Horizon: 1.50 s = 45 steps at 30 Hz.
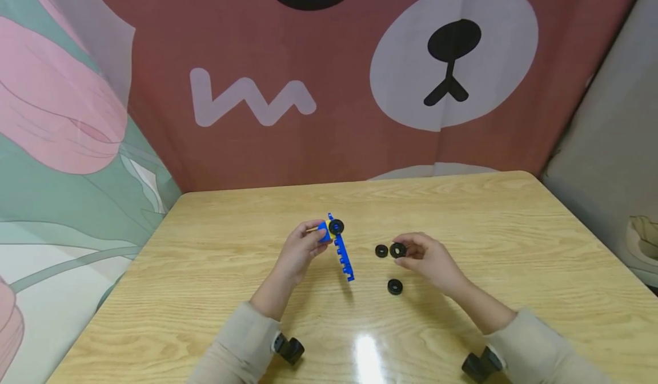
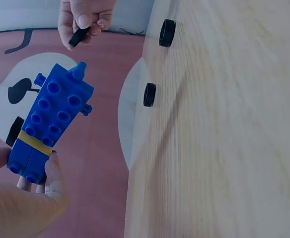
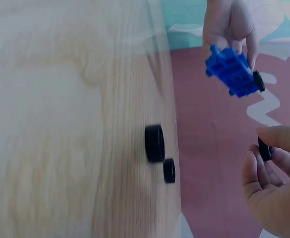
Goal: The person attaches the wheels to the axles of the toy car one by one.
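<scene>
My left hand (image 1: 299, 252) grips one end of a blue toy car base (image 2: 55, 106) built of studded blocks, with a yellow strip (image 2: 36, 144) across it. One black wheel (image 1: 336, 227) is fitted on its side, and bare axle pegs (image 2: 87, 109) stick out near the other end. The base is held tilted above the table. To its right, my right hand (image 1: 430, 259) pinches a loose black wheel (image 1: 398, 250) between thumb and fingers, apart from the car base. Two more black wheels, a back one (image 1: 381, 251) and a front one (image 1: 394, 287), lie flat on the table.
The wooden table (image 1: 154, 304) reaches back to a hanging cloth (image 1: 308, 155) printed with a bear's face. Dark wrist cameras sit at the left cuff (image 1: 289, 348) and the right cuff (image 1: 481, 364). A grey surface (image 1: 601, 127) stands beyond the table's right edge.
</scene>
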{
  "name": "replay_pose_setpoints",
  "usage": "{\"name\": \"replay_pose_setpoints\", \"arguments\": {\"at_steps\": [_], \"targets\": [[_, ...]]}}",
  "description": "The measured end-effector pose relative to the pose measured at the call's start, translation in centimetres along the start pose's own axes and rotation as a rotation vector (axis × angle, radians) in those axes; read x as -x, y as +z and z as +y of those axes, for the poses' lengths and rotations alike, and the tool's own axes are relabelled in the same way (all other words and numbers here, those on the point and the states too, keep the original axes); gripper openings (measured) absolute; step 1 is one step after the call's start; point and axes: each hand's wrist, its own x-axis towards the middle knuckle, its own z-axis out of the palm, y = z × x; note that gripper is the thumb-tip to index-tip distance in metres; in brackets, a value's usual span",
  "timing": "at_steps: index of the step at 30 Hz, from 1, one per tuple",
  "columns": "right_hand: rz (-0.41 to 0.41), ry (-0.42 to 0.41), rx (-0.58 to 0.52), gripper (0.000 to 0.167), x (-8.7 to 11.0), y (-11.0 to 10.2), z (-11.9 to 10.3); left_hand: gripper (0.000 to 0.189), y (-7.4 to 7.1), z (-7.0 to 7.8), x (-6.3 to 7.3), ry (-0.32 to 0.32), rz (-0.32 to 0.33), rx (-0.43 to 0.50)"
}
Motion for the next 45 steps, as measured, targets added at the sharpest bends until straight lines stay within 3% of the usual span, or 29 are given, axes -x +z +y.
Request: {"name": "replay_pose_setpoints", "arguments": {"at_steps": [15,31,38,45], "targets": [[-0.084,0.010,-0.131,0.033,0.3,1.9,-1.1,0.028,-0.1,-0.1,0.0,0.017,0.022,0.080],[-0.099,0.012,-0.177,0.032,0.5,2.4,-2.2,0.027,0.6,-0.3,0.0,0.014,0.036,0.107],[-0.156,0.027,-0.329,0.036,0.5,2.8,-2.3,0.027,0.8,-0.3,0.0,0.018,0.038,0.127],[-0.176,0.019,-0.315,0.034,0.6,3.1,-2.4,0.028,0.9,-0.5,0.0,0.017,0.026,0.129]]}}
